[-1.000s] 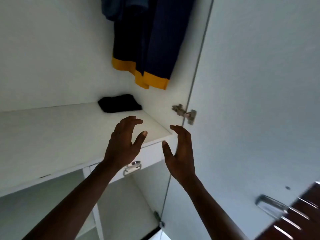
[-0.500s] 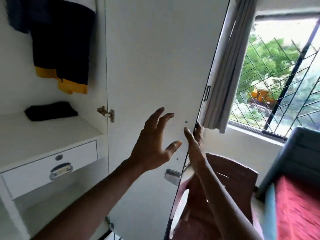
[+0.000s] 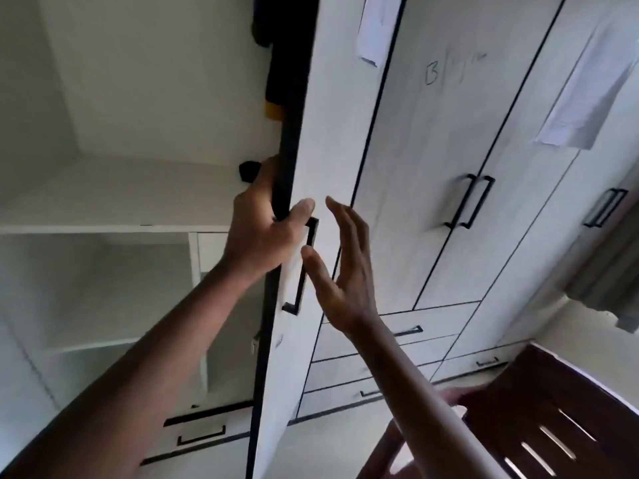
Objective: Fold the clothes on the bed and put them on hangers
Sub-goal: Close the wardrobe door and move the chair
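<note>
**Left hand grips the wardrobe door edge**

The wardrobe [image 3: 432,167] fills the view: white panels edged in black, with drawers below. On one closed panel there is handwriting [image 3: 449,69]; a "B" can be read, the rest is too faint. Two white papers [image 3: 377,25] hang on the fronts, their text not readable.

The door [image 3: 332,140] stands partly open, seen nearly edge-on. Behind it, a dark garment [image 3: 276,70] with a yellow hem hangs inside, mostly hidden by the door. A folded black cloth [image 3: 249,170] lies on the shelf [image 3: 114,198], just beside the left hand.

A brown chair [image 3: 539,420] sits at lower right, and a grey curtain [image 3: 608,271] hangs at the right edge.

The left hand [image 3: 262,233] is closed around the door's black edge, fingers inside, thumb on the front just above the handle [image 3: 304,267]. The right hand [image 3: 342,271] is spread wide and holds nothing, near the handle; contact cannot be told.

Half a second ago both hands were free in the air before the door's inner face, with the window in view. Now the outer face shows, the window is out of sight, and the left hand has taken the door.
</note>
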Demonstrator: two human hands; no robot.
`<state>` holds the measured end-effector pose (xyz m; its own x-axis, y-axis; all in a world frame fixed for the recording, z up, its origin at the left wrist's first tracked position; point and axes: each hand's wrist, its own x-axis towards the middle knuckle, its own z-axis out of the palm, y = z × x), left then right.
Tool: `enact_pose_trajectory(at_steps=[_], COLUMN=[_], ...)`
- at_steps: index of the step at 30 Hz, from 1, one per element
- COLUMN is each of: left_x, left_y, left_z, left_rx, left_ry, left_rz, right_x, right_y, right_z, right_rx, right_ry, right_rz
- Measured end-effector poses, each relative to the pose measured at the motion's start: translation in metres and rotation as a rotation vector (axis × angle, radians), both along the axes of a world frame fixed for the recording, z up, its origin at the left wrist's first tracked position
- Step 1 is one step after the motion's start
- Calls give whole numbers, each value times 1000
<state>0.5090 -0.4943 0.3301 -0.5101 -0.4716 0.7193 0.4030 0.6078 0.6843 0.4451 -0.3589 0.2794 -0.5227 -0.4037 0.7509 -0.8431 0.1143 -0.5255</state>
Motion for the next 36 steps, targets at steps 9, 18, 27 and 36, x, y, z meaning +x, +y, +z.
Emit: enact_pose_trajectory(at_steps=[9, 18, 27, 36], left_x=[6, -48, -75, 28], left_y=[-188, -276, -289, -205], left_z=[1, -11, -13, -22], left_rx=[19, 165, 243, 75], left_ry=[-250, -137, -212, -57], left_rz=[35, -120, 65, 401], right_x=[-28, -55, -76, -48], right_y=[-184, -282, -307, -280], right_z=[-23, -31, -32, -23], right_rx=[409, 445, 529, 476], right_ry=[281, 277, 260, 154], right_rz=[-164, -358, -370, -167])
